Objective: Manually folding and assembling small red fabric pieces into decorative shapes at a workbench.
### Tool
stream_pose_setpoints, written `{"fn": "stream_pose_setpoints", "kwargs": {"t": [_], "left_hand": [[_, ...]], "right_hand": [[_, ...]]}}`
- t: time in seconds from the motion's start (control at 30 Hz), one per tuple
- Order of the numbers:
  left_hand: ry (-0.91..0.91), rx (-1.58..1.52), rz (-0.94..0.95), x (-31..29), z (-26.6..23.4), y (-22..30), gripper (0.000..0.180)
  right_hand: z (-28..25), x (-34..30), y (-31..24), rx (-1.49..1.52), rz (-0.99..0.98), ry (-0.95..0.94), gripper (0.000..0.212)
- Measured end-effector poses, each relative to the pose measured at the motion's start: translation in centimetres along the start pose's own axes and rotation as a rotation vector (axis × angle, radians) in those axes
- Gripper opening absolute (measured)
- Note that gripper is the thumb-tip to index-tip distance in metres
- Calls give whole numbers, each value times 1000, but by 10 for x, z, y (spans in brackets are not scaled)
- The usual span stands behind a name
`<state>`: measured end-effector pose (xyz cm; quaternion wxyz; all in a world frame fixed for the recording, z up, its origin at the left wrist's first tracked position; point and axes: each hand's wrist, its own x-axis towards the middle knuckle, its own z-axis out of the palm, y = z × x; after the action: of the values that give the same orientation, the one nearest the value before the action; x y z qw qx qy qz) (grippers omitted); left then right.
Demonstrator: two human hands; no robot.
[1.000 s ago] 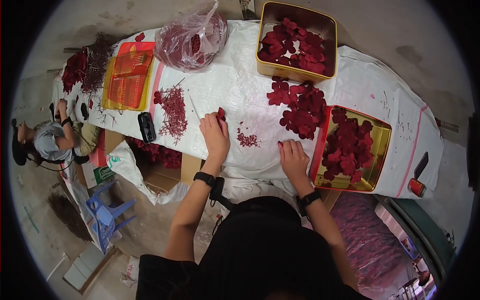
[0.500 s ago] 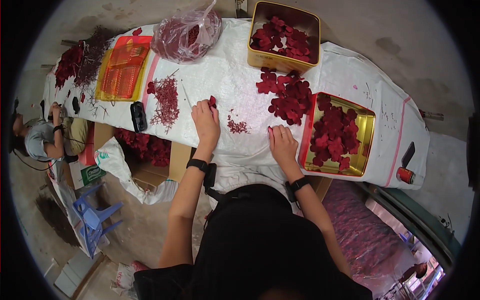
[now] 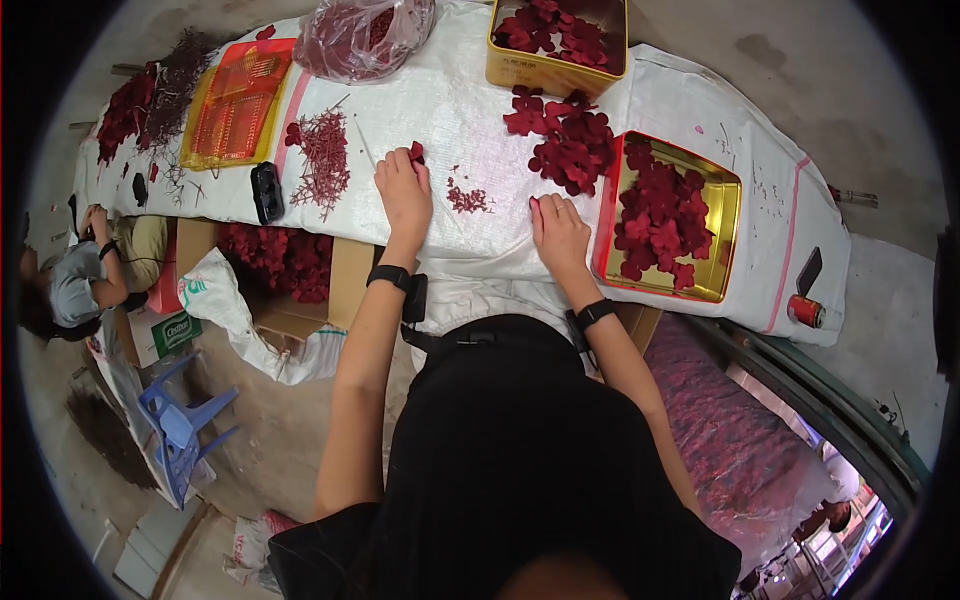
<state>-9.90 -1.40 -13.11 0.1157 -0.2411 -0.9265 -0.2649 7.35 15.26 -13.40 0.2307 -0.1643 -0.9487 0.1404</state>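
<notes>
My left hand (image 3: 403,200) rests on the white-covered table, its fingers closed on a small dark red fabric flower (image 3: 416,152). To its right lies a scatter of short red bits (image 3: 468,199). My right hand (image 3: 561,234) is beyond that scatter with its fingers curled together. A tiny red speck shows at its fingertips, too small to name. Loose red fabric flowers (image 3: 570,150) lie in a heap past my right hand. Beside that hand stands a red-rimmed gold tin tray (image 3: 727,243) with more flowers inside. Thin red stems (image 3: 322,165) form a pile left of my left hand.
At the back are a deep gold tin (image 3: 510,72) of flowers and a plastic bag (image 3: 350,50) of red bits. Orange and yellow trays (image 3: 235,105) and a black case (image 3: 267,192) sit leftward. A phone (image 3: 809,271) and can (image 3: 806,311) lie far right. Another person (image 3: 75,270) sits left.
The whole view has shifted, so the table and both hands appear higher in the picture. Against the table, my hands have hardly moved, and the left still pinches the flower.
</notes>
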Motion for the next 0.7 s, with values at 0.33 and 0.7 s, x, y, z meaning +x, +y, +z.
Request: {"fn": "stream_pose_setpoints", "kwargs": {"t": [0.33,0.7], "left_hand": [[32,11,18,3,5,-1,14],[96,26,114,16,23,-9,17]], "right_hand": [[0,2,0,7,-24,40,16],[2,11,9,-1,-35,92,16]]}}
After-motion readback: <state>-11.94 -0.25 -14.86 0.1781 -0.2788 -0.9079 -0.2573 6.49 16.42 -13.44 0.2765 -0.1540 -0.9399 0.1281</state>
